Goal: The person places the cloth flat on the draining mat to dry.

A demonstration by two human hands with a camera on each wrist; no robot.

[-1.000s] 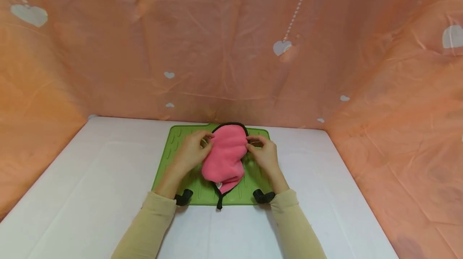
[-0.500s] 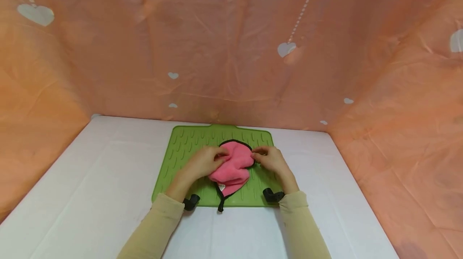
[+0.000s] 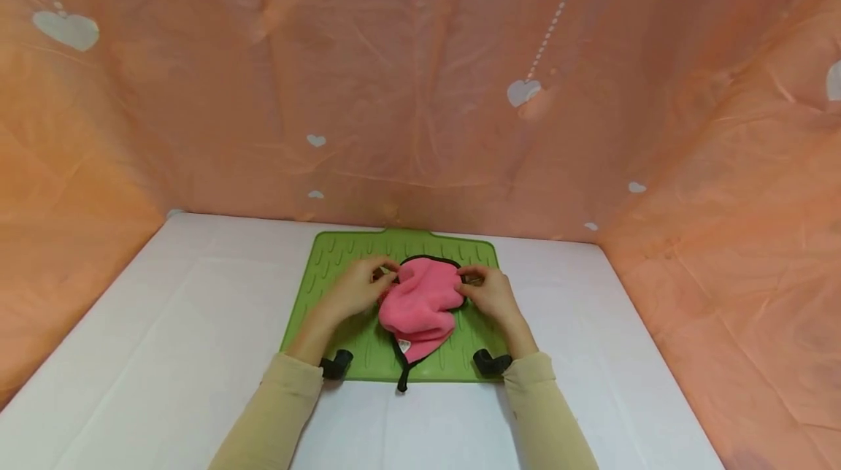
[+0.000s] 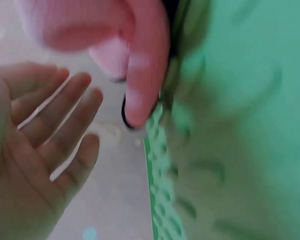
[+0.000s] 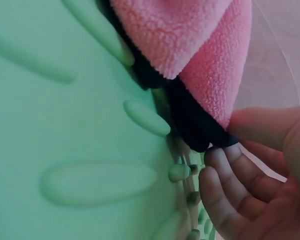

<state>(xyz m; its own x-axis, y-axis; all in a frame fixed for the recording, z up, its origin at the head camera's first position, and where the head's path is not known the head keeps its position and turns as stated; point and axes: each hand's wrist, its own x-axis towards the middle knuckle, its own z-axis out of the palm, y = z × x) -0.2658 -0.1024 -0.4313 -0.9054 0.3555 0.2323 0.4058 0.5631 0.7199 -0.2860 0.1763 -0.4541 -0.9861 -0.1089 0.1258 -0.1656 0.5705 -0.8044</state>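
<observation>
A crumpled pink fleece cloth (image 3: 423, 302) with black edging lies bunched over the green mat (image 3: 328, 266). From its near end a black loop (image 3: 403, 375) sticks out beside a small white tag (image 3: 404, 345). My right hand (image 3: 496, 296) pinches the cloth's right edge; in the right wrist view the thumb and fingertips (image 5: 219, 159) meet at the black trim. On the other side, my left hand (image 3: 355, 287) is beside the left edge. The left wrist view shows its fingers (image 4: 65, 120) spread and fairly straight, apart from the cloth (image 4: 145, 65).
The mat, with raised oblong ridges, lies on a white-covered table (image 3: 197, 324). Behind it hangs an orange curtain (image 3: 368, 90) with white hearts, which also closes off both sides. A black wrist fitting (image 3: 337, 366) shows by the left wrist, another (image 3: 491, 363) by the right.
The cloth's far end has come down toward the person, baring the mat's far edge. Half a second ago the left fingers were on the cloth; now they have drawn back to the left.
</observation>
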